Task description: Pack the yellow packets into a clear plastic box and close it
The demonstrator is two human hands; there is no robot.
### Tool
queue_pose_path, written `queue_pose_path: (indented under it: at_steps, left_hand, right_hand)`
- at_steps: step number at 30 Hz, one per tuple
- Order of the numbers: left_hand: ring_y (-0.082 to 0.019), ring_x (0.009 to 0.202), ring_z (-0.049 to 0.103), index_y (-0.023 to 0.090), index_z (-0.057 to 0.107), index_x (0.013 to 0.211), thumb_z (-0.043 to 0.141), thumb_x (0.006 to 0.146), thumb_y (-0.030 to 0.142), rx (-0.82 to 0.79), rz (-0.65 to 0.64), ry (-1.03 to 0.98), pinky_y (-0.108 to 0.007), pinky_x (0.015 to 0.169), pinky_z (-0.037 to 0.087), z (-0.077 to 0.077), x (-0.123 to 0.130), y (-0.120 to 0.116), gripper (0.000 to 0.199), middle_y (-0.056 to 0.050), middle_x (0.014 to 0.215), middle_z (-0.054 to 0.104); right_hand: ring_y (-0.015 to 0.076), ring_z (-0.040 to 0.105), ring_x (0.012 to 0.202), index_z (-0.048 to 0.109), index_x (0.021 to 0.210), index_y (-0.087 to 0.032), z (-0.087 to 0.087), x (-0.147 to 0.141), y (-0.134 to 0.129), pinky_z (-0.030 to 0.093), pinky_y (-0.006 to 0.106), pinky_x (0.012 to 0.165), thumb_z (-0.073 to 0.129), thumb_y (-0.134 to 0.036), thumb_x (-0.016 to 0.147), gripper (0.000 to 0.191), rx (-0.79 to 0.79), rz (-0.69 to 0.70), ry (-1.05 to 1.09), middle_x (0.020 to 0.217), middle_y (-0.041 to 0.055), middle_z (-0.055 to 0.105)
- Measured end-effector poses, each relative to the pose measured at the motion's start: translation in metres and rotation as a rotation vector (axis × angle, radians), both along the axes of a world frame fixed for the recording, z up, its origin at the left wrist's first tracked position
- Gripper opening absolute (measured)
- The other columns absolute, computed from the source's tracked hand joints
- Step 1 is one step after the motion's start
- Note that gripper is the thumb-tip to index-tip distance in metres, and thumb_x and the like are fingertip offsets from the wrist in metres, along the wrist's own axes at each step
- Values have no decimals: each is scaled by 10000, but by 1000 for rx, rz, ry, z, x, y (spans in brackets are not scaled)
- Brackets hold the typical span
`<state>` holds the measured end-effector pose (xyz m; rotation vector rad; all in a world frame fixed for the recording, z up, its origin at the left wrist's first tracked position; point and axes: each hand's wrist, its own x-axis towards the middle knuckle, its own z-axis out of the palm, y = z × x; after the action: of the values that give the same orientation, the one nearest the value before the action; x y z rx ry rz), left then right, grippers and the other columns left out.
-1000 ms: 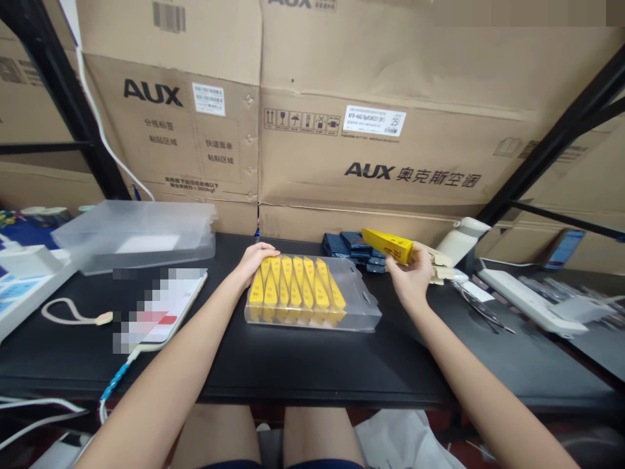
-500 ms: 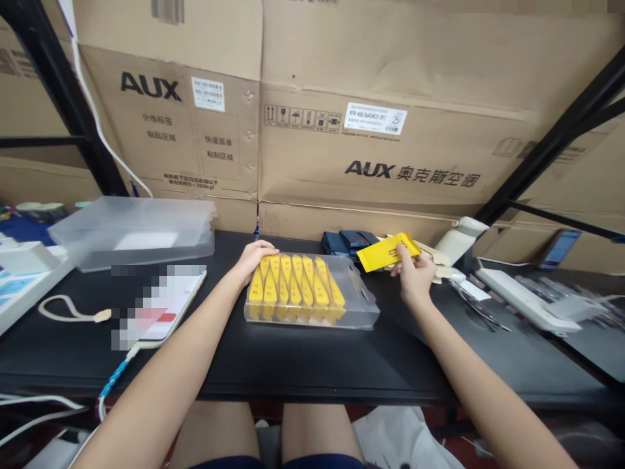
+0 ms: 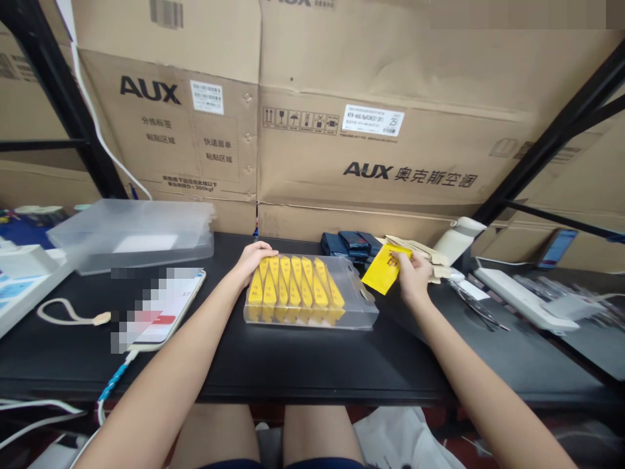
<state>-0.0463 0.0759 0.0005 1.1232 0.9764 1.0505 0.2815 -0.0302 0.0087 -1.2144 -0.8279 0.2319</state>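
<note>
On the black tabletop lies a clear plastic box point(image 3: 355, 296), its flap end facing right. Several yellow packets point(image 3: 293, 283) with dark print stand in a row in its left and middle part; the right part shows bare plastic. My left hand point(image 3: 254, 262) grips the box at its far left corner, fingers bent over the edge. Just right of the box, my right hand point(image 3: 415, 279) pinches one yellow packet point(image 3: 382, 275) by its upper right end. That packet is tilted, with dark characters showing, and is apart from the box.
Behind my right hand lie dark blue packets point(image 3: 349, 244), beige packets point(image 3: 410, 246) and a white bottle point(image 3: 459, 238). Glasses point(image 3: 481, 312) rest farther right. At left are a phone point(image 3: 166, 316) on a cable and a translucent container point(image 3: 146, 221). Cardboard point(image 3: 371, 71) walls the back.
My right hand has turned the yellow packet from nearly level to slanting down-left, and its printed side shows differently. My left hand and the box stay in place.
</note>
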Motion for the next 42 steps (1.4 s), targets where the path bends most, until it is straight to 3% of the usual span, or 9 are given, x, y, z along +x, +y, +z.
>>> queue_pose_path:
  at_steps: [5,16,25,33,42]
  left_hand:
    - [-152,548,586,182,530,605,781,455,253,6,-2,-7,-257,553,439,0,1,0,301,13,573,614]
    - [-160,589,611,176,530,614,789,455,252,16,-21,-34,-254,563,452,-2,1,2,313,-1,606,642]
    - [-175,619,625,176,543,621,787,464,246,10,-25,-50,-268,588,466,-2,2,1,298,-4,611,641]
    - [-182,649,632,172,549,610,786,467,260,13,-29,-41,-282,614,479,-4,2,1,290,-17,646,650]
    - [-187,669,635,174,593,636,784,468,268,8,-20,-22,-278,610,482,-3,1,0,271,-25,675,666]
  right_hand:
    - [185,591,527,590,628,-195,-3,-2,-2,465,300,485,656,-301,617,125,-57,50,-42,584,14,632]
    - [133,507,486,555,560,-188,-2,-4,-5,385,250,459,641,-347,642,198,-85,47,-127,528,-18,547]
    - [157,548,473,568,707,-194,-3,-8,-5,418,273,462,676,-430,667,263,-34,48,-143,554,0,598]
    - [151,557,528,567,718,-194,-5,-10,-6,433,269,495,641,-418,703,237,-1,-29,-307,600,-7,570]
    - [138,490,450,558,700,-197,-5,-11,-7,390,267,453,622,-418,711,230,-10,-30,-306,506,-30,508]
